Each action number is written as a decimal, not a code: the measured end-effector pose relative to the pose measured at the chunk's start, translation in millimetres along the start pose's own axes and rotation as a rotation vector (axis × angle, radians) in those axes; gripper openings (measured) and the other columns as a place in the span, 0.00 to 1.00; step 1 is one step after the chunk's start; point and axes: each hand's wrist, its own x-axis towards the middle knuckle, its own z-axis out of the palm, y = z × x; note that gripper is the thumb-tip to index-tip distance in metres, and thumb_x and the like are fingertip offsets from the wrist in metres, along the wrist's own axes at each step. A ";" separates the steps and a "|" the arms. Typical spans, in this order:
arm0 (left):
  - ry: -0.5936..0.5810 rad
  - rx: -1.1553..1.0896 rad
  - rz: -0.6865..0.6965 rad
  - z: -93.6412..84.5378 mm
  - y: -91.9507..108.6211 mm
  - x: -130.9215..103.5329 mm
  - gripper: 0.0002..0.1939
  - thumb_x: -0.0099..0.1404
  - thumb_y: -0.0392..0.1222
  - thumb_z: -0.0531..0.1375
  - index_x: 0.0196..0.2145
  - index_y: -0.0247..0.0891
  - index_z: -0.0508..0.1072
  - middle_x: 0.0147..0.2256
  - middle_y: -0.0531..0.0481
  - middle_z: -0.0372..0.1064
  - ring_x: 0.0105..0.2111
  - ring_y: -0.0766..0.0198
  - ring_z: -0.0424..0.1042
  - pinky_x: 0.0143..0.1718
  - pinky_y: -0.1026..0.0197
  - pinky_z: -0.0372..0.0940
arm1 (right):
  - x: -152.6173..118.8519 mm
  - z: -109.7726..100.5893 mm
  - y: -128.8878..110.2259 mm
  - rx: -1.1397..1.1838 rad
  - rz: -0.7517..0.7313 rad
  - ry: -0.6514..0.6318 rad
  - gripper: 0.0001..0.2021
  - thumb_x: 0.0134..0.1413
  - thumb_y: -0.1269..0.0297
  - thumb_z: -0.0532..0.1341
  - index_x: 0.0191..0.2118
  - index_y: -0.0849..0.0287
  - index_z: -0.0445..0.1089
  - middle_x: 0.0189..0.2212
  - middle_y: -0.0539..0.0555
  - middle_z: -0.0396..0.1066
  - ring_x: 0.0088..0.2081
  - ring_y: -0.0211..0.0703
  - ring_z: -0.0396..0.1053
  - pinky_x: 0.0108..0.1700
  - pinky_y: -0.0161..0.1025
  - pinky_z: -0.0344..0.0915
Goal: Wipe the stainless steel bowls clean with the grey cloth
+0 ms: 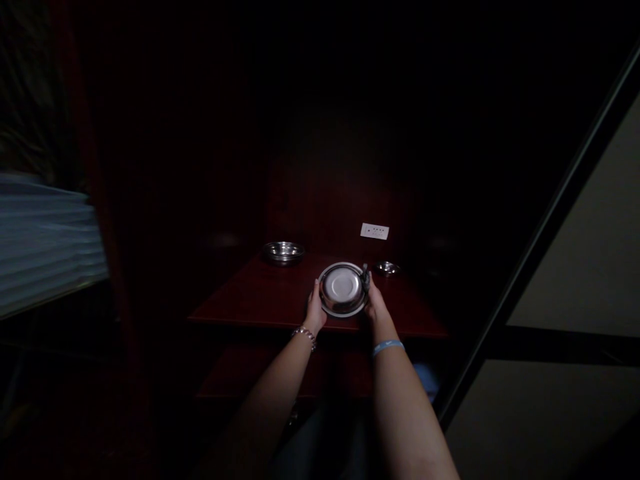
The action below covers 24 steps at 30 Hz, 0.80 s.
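Two hands hold a steel dish (343, 288) with its underside showing

The person's left hand (315, 311) grasps the dish by the left of its rim. The right hand (374, 300) is closed around a dark grey item (365, 279) at the opposite edge, apparently pressing it to the rim (a bunched cloth, perhaps, though the dim light does not settle it). The dish is tilted so that its round base faces the wearer, in front of a dark red shelf (250, 300) and near its front edge; whether it touches the board cannot be told.

Behind, towards the left, what looks like a nest of steel bowls (283, 252) rests on the shelf; a smaller metal bowl (387, 269) sits on the right, below a white wall panel (375, 231).

The step in hand seems to be working on the dish's edge: one hand steadies, the other bears on the rim. From this pose, any next move calls for a firm left-hand hold, since the right hand appears taken up with the grey item, and enough room to turn the dish without knocking the shelf edge.
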 end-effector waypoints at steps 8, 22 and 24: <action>-0.144 0.143 -0.067 2.7 3.9 -6.4 0.22 0.72 0.55 0.53 0.51 0.38 0.77 0.49 0.39 0.78 0.54 0.56 0.73 0.65 0.52 0.57 | 1.4 11.5 -3.2 0.211 -0.063 0.120 0.19 0.68 0.52 0.52 0.47 0.57 0.75 0.42 0.57 0.80 0.50 0.43 0.76 0.53 0.40 0.72; -0.067 0.076 0.098 -4.3 -0.5 -3.5 0.10 0.70 0.42 0.58 0.46 0.39 0.76 0.49 0.46 0.77 0.51 0.62 0.74 0.59 0.57 0.63 | 7.5 8.8 4.7 0.106 -0.014 0.097 0.22 0.61 0.46 0.58 0.45 0.59 0.78 0.39 0.57 0.81 0.47 0.46 0.77 0.50 0.42 0.73; -0.036 0.037 0.123 -3.5 -1.2 -2.0 0.10 0.70 0.41 0.57 0.45 0.39 0.76 0.50 0.47 0.77 0.52 0.63 0.74 0.60 0.58 0.62 | 9.5 2.2 4.8 0.040 -0.015 0.105 0.25 0.58 0.43 0.61 0.44 0.62 0.78 0.37 0.59 0.81 0.46 0.47 0.77 0.51 0.44 0.73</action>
